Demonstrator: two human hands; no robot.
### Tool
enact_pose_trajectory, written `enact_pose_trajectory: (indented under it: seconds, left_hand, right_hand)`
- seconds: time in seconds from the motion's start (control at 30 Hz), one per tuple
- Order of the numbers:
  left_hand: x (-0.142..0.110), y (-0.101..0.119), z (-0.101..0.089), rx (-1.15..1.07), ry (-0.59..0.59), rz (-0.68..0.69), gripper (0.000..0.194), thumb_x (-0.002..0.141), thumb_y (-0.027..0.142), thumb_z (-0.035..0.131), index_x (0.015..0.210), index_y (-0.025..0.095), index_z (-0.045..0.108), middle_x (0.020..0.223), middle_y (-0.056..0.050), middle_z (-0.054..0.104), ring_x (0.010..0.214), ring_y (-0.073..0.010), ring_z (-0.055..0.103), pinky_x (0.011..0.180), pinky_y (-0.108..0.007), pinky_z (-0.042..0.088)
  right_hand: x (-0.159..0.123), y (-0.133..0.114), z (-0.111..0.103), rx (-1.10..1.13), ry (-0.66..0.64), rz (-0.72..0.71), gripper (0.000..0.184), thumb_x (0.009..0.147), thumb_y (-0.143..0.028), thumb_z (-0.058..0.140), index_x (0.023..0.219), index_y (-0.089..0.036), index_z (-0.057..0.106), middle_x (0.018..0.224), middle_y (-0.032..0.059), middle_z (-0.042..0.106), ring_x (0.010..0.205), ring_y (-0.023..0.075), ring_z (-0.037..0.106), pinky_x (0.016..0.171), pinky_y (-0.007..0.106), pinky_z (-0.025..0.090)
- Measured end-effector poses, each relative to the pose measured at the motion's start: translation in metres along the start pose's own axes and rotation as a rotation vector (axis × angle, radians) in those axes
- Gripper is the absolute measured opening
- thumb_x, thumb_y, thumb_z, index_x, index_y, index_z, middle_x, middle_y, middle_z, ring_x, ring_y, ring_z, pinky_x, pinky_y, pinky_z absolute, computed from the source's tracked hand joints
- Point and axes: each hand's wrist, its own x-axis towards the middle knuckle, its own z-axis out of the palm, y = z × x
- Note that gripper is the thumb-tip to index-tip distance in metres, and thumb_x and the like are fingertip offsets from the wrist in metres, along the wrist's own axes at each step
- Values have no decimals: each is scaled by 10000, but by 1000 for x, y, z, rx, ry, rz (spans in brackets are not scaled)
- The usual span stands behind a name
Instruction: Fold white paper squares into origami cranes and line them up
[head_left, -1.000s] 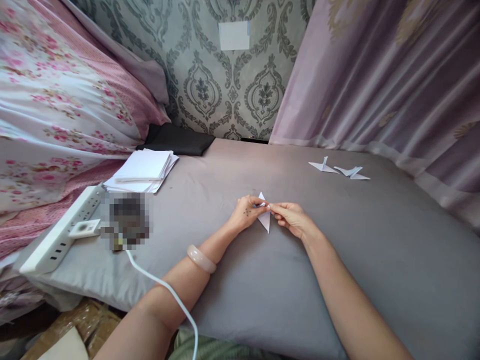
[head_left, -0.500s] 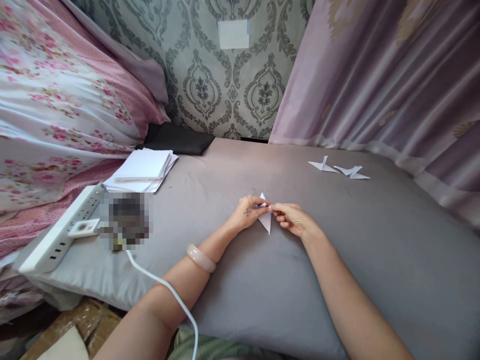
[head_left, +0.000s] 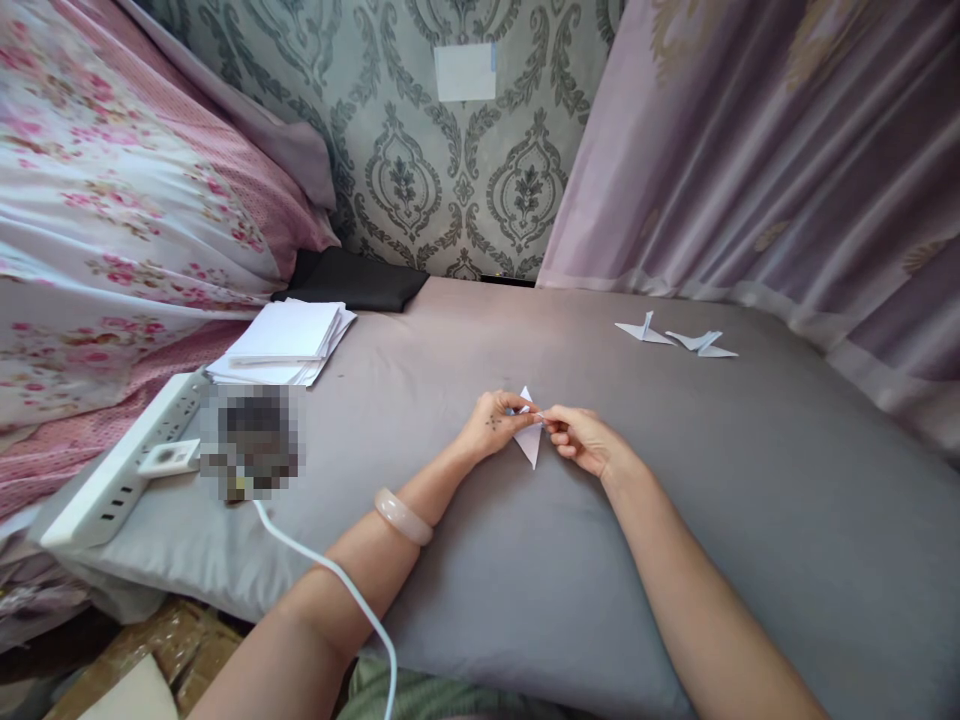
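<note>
No words or numbers can be read. Small dark marks on the white plug adapter (head_left: 169, 459) and power strip (head_left: 97, 505), between eight and nine o'clock, are illegible.

Table layout: paper between hands, cranes far right

Folded paper (head_left: 529, 447) mid-table (head_left: 480, 340), between left hand (head_left: 489, 425) and right hand (head_left: 589, 440). Two paper cranes (head_left: 646, 331) (head_left: 705, 346) side by side, far right, before curtain (head_left: 697, 170). Paper stack (head_left: 285, 333) far left, in front of flat case (head_left: 356, 280). Power strip (head_left: 105, 485) along left edge, nearer than stack; charger (head_left: 169, 458) in it. Cable (head_left: 345, 577) crosses over left forearm. Sheet (head_left: 465, 72) on wall (head_left: 463, 150) behind table.
</note>
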Motion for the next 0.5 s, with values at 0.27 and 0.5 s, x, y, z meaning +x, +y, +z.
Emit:
enact_pose_trajectory:
  seconds: [0.27, 0.5]
  left_hand:
    - [0, -1, 2, -77, 36, -35, 171, 756, 303, 689, 799, 150, 753, 748, -23, 695, 729, -147, 606, 692, -231, 443]
    - [-1, -6, 1, -14, 72, -24, 208, 790, 337, 650, 862, 153, 716, 731, -2, 640, 707, -129, 554, 656, -218, 418]
  right_hand:
    - [0, 5, -1, -67, 57, -88, 150, 638, -249, 637, 622, -152, 525, 572, -48, 450, 419, 22, 342, 343, 155, 192]
    - [-3, 13, -4, -263, 137, -396, 388, 677, -359, 686, 1017, -174, 671, 747, -21, 588, 519, 59, 448, 445, 191, 339]
